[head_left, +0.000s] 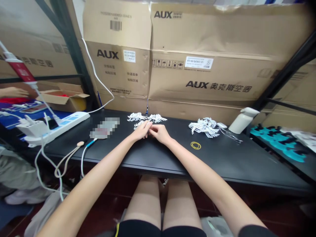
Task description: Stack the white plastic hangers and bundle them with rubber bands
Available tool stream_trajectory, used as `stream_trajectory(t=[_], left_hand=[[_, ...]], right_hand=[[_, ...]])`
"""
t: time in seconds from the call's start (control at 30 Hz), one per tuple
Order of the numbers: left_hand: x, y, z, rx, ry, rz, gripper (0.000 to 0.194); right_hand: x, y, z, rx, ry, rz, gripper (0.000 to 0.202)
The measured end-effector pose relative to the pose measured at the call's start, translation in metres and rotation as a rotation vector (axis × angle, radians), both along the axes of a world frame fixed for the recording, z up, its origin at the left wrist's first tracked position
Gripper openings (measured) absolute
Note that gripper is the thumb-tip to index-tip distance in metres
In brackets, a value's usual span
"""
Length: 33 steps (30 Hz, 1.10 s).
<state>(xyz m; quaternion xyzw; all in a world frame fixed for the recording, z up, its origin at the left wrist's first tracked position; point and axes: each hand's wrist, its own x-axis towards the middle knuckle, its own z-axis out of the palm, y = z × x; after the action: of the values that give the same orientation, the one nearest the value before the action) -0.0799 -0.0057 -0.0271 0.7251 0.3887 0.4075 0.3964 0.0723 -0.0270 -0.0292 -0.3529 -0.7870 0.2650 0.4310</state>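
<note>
My left hand [141, 131] and my right hand [160, 133] meet above the middle of the black table, fingertips closed together. Whatever sits between the fingers is too small or hidden to make out. Just behind them lie small bundles of thin white pieces with bent, hook-like ends [158, 117], and part of one bundle is covered by my left hand. To the right is a larger loose heap of similar white pieces [204, 127]. Several yellow rubber bands [196, 145] lie in front of that heap.
A white bottle [244, 120] stands at the back right beside thin cables. On the left are a blurred-out phone [105, 128] on a cable and a white power strip [59, 127]. Cardboard sheets [197, 72] wall off the back. Another person's hand [14, 92] shows far left.
</note>
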Motion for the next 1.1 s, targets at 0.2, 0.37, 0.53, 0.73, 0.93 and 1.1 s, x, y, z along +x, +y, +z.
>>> stream_trajectory(t=[0.2,0.37,0.53,0.73,0.93,1.1], left_hand=[[-0.001,-0.004,0.0,0.075,0.027,0.047,0.034],[-0.003,-0.001,0.003,0.012,-0.035,0.134,0.034],[-0.01,0.006,0.013,-0.235,-0.43,0.257,0.036],[-0.022,0.007,0.027,-0.512,-0.805,0.211,0.04],[-0.023,0.007,0.027,-0.558,-0.823,0.245,0.033],[-0.022,0.01,0.023,-0.523,-0.766,0.297,0.028]], right_hand=[[-0.001,-0.002,0.001,0.046,-0.018,-0.035,0.025],[-0.003,0.002,0.0,-0.004,0.001,-0.067,0.029],[0.0,0.013,-0.005,-0.101,0.119,-0.243,0.031],[0.0,0.012,-0.014,0.121,-0.381,-0.218,0.04],[0.002,0.002,-0.001,0.187,-0.741,-0.15,0.033],[0.019,0.002,0.011,0.154,-0.816,-0.26,0.024]])
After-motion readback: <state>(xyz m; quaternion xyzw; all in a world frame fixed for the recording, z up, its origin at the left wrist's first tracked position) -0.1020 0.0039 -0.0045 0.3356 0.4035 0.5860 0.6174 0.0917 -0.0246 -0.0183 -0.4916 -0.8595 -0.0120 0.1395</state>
